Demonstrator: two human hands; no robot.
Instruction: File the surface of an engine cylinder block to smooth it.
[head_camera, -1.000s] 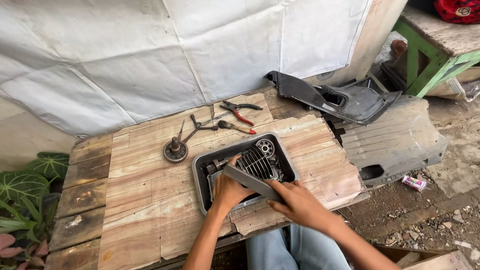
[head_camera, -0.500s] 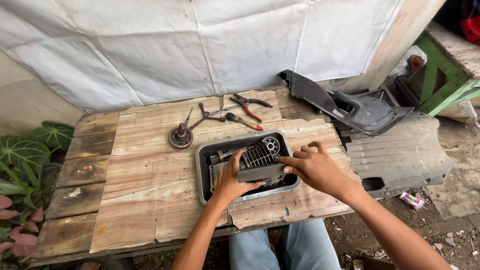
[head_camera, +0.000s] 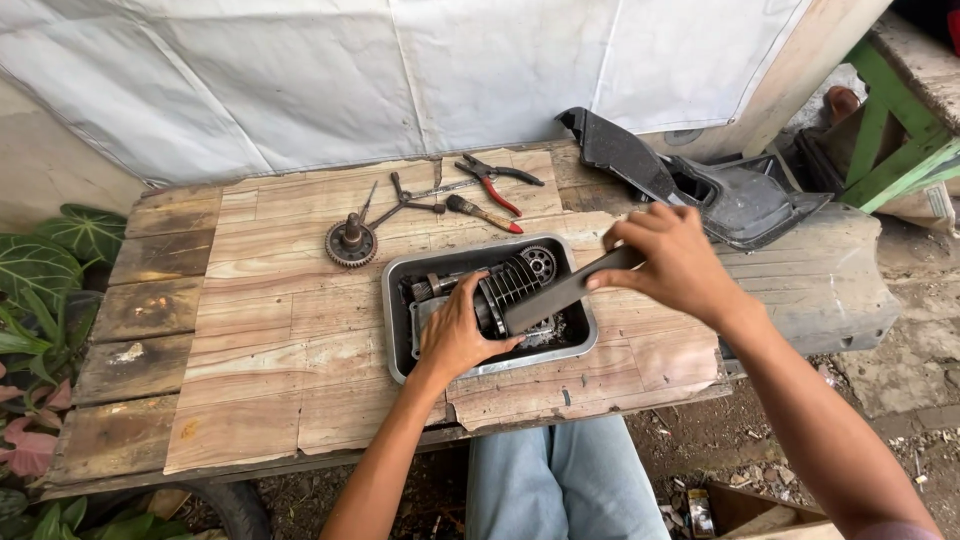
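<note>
A metal tray sits on the wooden table and holds greasy engine parts, among them a finned cylinder and a small gear. My left hand rests inside the tray, pressing on the parts and touching the low end of a long flat dark bar. My right hand grips the bar's upper end above the tray's right side, holding it slanted across the tray.
Behind the tray lie a toothed gear with a shaft, red-handled pliers, a screwdriver and other small tools. Black plastic vehicle panels lie at the right. Leafy plants stand at the left, white sheeting behind.
My right hand has lifted the bar's end up and to the right, tilting it across the tray. My left hand stays in the tray. The camera has shifted slightly.
</note>
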